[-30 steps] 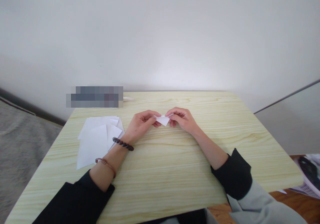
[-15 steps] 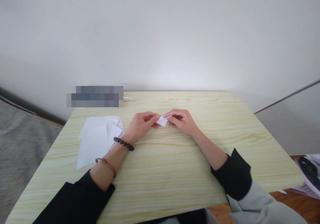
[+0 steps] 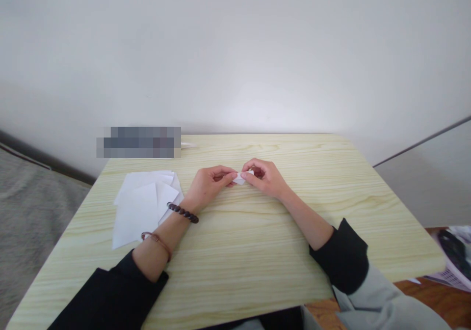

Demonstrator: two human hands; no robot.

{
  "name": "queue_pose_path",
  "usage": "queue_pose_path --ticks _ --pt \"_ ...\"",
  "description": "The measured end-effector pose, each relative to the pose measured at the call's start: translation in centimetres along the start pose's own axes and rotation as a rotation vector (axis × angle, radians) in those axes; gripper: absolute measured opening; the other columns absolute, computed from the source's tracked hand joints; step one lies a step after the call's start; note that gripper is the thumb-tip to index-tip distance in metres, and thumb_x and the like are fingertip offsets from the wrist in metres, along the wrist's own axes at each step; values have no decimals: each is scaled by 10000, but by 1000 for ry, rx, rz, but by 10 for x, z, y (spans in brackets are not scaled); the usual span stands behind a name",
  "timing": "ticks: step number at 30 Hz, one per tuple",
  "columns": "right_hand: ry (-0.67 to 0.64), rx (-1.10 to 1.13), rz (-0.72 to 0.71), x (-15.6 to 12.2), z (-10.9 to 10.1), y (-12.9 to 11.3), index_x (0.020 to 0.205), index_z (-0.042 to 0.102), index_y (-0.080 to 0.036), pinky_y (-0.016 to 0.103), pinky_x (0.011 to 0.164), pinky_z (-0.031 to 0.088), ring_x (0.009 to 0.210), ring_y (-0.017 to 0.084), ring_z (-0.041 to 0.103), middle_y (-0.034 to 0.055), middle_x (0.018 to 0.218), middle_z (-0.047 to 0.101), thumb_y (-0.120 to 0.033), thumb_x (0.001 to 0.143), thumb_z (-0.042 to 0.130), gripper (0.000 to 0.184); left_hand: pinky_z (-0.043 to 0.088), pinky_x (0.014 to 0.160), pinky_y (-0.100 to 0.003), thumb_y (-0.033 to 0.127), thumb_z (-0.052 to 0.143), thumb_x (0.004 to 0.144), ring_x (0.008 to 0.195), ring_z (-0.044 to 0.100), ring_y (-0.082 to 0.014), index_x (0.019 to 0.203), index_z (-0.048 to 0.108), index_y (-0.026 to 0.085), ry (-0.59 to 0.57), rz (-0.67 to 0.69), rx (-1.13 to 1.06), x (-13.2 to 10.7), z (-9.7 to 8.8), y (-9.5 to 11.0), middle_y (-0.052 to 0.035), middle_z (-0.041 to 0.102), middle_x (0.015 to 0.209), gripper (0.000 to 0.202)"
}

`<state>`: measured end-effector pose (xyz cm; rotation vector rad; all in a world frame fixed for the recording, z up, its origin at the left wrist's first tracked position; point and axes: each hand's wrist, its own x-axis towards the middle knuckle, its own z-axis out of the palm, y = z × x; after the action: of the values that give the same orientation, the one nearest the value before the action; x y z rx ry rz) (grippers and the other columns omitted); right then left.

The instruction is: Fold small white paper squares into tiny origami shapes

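Note:
A small folded piece of white paper (image 3: pixel 241 178) is pinched between both my hands just above the pale wooden table (image 3: pixel 257 251). My left hand (image 3: pixel 209 185) grips its left end with curled fingers; a dark bead bracelet and a thin brown band sit on that wrist. My right hand (image 3: pixel 267 177) closes on the paper's right end, fingers bent over it. Most of the paper is hidden by my fingertips.
A loose stack of white paper sheets (image 3: pixel 143 205) lies on the table to the left of my left forearm. A blurred-out object (image 3: pixel 139 142) sits at the table's back left edge. A white wall rises behind; clutter (image 3: pixel 454 261) lies on the floor at right.
My hands have drawn closer together and the visible part of the folded paper has shrunk. The stack of sheets has not moved.

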<state>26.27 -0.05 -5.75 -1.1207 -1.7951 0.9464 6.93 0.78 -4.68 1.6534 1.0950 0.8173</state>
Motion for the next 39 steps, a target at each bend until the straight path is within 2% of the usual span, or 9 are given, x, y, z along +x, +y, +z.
queue_pose_path --ticks 7,18,25,32,39 --pt "-8 -72 -52 0 1 -2 771 603 -160 191 448 303 474 52 390 -27 613 534 -298 764 628 140 489 635 -214 437 603 788 697 644 -144 855 713 157 15 74 98 -2 1 1 -31 728 789 308" --pt "-8 -73 -33 -1 2 -5 753 651 -150 190 444 313 468 52 413 -10 610 587 -349 749 654 199 423 557 -199 409 567 796 620 590 -122 823 721 160 45 113 239 -3 1 1 -14 717 729 294" --pt "-16 -89 -4 -1 2 -3 757 676 -155 200 444 307 466 58 403 -5 601 598 -341 754 637 190 421 553 -201 415 552 796 605 571 -118 809 712 160 38 114 261 -4 1 4 -12 704 711 301" --pt "-32 -121 -29 -1 2 0 745 670 -161 196 451 291 467 56 373 -30 555 540 -294 756 617 143 428 581 -194 353 553 788 647 583 -119 778 693 159 25 147 305 -4 3 4 -11 703 733 240" --pt "-59 -107 -31 0 0 -2 754 670 -157 196 472 297 493 55 387 -20 617 585 -257 763 602 121 410 586 -206 336 561 774 599 541 -107 748 680 167 53 213 395 -3 1 2 6 679 684 208"
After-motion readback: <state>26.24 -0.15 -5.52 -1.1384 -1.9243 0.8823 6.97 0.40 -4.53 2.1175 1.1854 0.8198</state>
